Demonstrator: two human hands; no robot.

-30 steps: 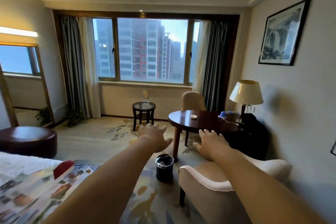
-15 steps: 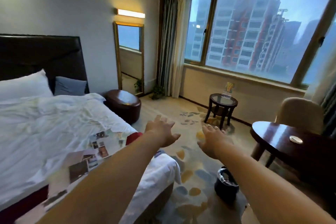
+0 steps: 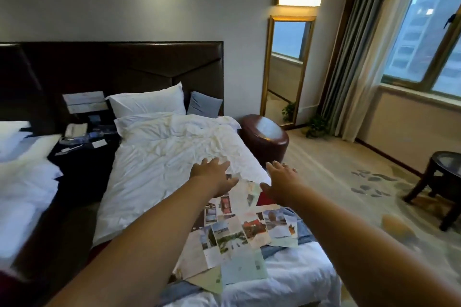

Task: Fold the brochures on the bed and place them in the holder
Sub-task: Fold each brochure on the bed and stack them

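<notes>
Several unfolded brochures with colour photos lie spread and overlapping across the foot of the white bed. My left hand stretches forward above their far edge, fingers straight, holding nothing. My right hand reaches out beside it over the bed's right edge, fingers also straight and empty. No holder shows in this frame; the small round table that carried a colourful stand earlier is mostly cut off at the right edge.
A dark nightstand with a phone and papers separates this bed from a second bed at left. A brown leather ottoman stands by the bed's right side. A small dark round table sits on the carpet at right.
My view has swung left from the window and tables to the bed. Both arms stay stretched forward with open fingers, now above the brochures.
</notes>
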